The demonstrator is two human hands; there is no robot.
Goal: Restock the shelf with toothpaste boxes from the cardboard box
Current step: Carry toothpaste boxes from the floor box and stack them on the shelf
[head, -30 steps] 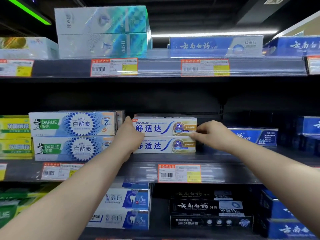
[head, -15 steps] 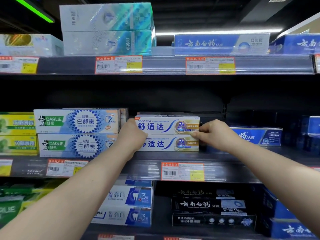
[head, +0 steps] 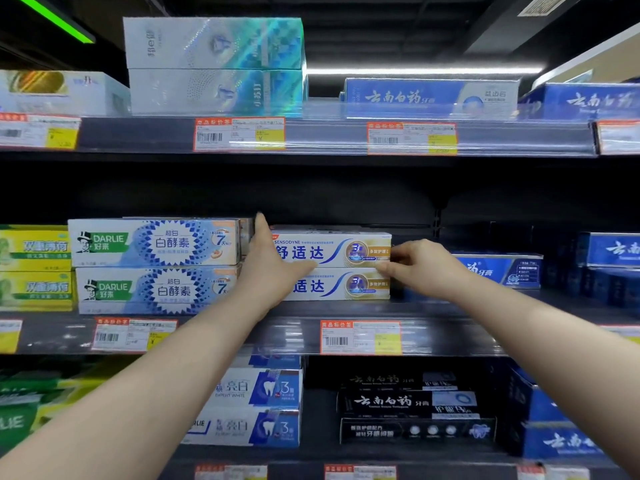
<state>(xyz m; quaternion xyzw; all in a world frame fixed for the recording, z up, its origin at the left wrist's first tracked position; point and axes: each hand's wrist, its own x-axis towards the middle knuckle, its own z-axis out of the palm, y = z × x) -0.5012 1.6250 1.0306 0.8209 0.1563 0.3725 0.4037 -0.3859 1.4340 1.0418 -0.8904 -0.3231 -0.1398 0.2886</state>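
Toothpaste boxes (head: 336,258), stacked two high at the shelf's (head: 346,310) front edge: left hand (head: 273,268) flat, fingers straight, against their left end; right hand (head: 422,268) pinches their right end.

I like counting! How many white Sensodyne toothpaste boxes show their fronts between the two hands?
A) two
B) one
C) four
A: the upper white Sensodyne toothpaste box sits on the lower white Sensodyne toothpaste box, between the left hand and the right hand.

Head camera faces the shelf (head: 450,337) close, level, perhaps tilted slightly up.
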